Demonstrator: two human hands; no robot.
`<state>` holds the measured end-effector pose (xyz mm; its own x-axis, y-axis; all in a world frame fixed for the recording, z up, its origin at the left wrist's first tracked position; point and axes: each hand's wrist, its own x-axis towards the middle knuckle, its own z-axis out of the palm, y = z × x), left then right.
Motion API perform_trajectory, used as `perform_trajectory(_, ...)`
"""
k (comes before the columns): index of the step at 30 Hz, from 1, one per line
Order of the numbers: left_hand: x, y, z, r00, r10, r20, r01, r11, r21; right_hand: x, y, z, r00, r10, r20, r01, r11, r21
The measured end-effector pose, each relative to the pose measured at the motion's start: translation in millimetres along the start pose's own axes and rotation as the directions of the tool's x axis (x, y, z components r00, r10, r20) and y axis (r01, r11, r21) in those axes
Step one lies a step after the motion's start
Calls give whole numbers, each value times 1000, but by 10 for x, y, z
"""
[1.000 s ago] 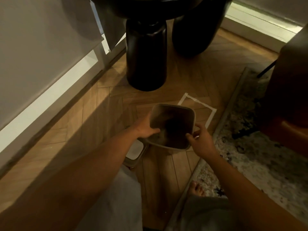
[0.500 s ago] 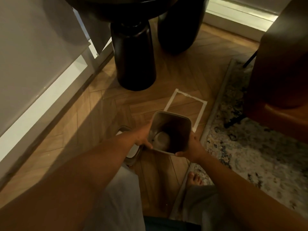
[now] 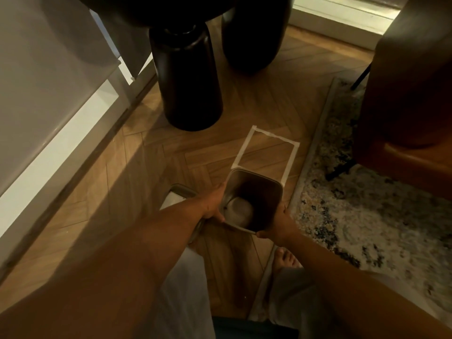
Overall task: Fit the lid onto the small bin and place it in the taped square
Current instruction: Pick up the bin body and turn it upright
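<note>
Small bin (image 3: pixel 253 204): we're holding it open-topped in both hands, lid not on yet.

We're gripping the bin with the left hand (image 3: pixel 214 204) on its left wall and the right hand (image 3: pixel 277 222) on its near-right corner, both closed on it, mouth facing up at us. Inside we're seeing only a pale round patch at the bottom; can't tell what it is. The lid (image 3: pixel 177 196) is lying on the wood floor (image 3: pixel 171 152) just left of the bin, mostly hidden under our left forearm, so the left hand is the nearer one. The taped square (image 3: pixel 266 152) is lying just beyond the bin on the far side, nothing in it, with the rug (image 3: pixel 367 216) to its right.
</note>
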<state>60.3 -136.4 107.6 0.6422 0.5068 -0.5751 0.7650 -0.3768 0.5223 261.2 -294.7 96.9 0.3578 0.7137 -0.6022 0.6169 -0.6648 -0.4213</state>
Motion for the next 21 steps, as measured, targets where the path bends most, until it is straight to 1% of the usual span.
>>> perform_trajectory(3,39,9,19,1000,-15,16,15,1000,16,-6,10,24,999,36,-10,-36,999,12)
perform_trajectory(7,54,-8,23,1000,-2,24,1,1000,24,5,3,19,999,37,13,-37,999,-18)
perform_trajectory(10,38,2,7,1000,24,3,-24,998,-51,10,-75,-25,995,94,20,-92,994,-64)
perform_trajectory(11,27,0,-7,1000,19,-7,-19,995,-93,12,-130,-63,992,124,15,-122,986,-114)
perform_trajectory(13,0,-34,-68,999,-46,-24,40,979,-198,2,-292,-191,990,143,3,-137,949,-284)
perform_trajectory(14,-29,-76,-112,994,-99,-35,87,965,-247,1,-397,-263,994,107,-2,-101,934,-343)
perform_trajectory(16,-90,-189,-197,977,-203,-62,171,928,-331,11,-601,-408,1000,-11,0,11,935,-355)
perform_trajectory(19,-236,-450,-318,932,-348,-101,281,870,-404,30,-891,-525,978,-210,2,202,937,-286)
perform_trajectory(21,-358,-662,-391,906,-406,-118,324,845,-425,40,-1108,-531,943,-332,2,325,924,-199)
